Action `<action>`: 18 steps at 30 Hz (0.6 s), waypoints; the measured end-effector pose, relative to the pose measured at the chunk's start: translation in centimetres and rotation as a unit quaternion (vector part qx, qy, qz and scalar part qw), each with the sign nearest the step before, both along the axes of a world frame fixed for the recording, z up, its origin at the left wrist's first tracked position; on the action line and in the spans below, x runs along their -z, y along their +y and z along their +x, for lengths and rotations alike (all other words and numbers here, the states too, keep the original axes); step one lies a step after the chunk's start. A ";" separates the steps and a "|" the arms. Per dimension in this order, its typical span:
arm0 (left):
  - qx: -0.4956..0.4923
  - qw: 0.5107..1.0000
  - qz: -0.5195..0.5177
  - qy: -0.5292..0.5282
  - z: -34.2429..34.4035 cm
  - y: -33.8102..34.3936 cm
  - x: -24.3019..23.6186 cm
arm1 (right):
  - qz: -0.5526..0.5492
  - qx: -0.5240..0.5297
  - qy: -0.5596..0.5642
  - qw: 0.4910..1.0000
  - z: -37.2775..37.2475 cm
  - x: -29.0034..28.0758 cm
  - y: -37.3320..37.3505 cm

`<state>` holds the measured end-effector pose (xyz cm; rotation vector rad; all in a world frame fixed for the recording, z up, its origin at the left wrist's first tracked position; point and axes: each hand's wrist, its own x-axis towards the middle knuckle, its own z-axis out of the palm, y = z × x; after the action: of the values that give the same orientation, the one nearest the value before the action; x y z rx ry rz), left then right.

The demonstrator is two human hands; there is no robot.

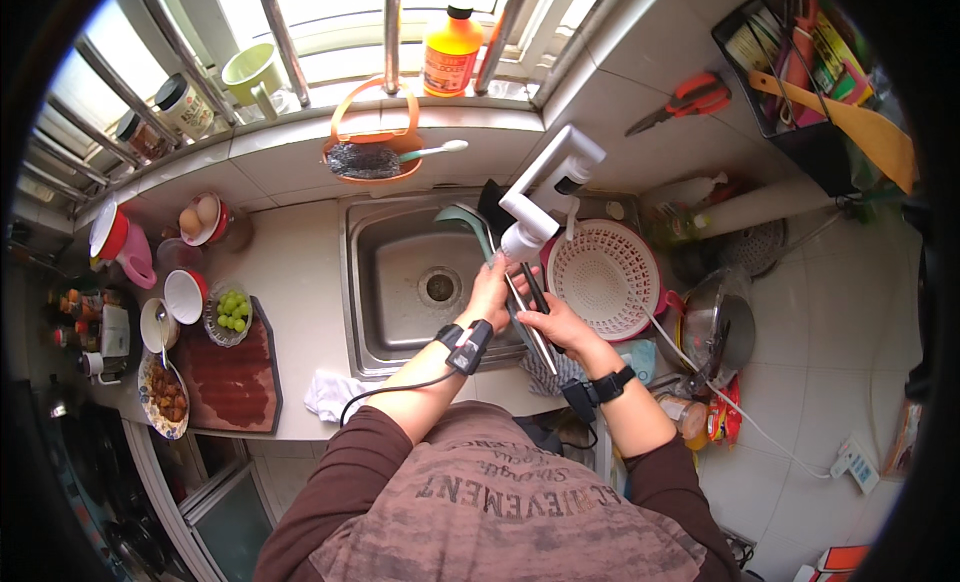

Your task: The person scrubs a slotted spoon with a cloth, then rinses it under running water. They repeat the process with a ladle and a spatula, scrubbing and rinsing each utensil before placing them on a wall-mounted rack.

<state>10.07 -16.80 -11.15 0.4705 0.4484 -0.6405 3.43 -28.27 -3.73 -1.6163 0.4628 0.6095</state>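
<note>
My left hand [488, 300] is closed around long-handled kitchen utensils just below the white tap [530, 225], at the right side of the steel sink [354, 282]. Among them is a green ladle [463, 215], its curved end over the sink. A black flat utensil head [491, 199] shows beside it. Closer to me, my right hand [562, 325] is closed on the lower part of the bundle, where a shiny metal strip [540, 348] and a dark handle [537, 288] show. The fingers partly hide which handle belongs to which utensil.
A white and pink colander [602, 277] stands right of the sink. Left are a cutting board [240, 382], a bowl of grapes [230, 315] and a plate of food [163, 397]. A white cloth [335, 395] lies at the counter edge. An orange caddy [375, 142] hangs behind.
</note>
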 end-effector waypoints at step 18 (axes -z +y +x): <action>-0.147 0.984 -0.059 0.081 6.2 3.3 1.5 | 0.106 0.047 0.022 0.993 2.5 -2.6 -0.8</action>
<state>16.30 -13.46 -12.68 0.2325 0.6180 -0.4185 5.89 -29.04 -1.18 -1.3738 0.4867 0.6025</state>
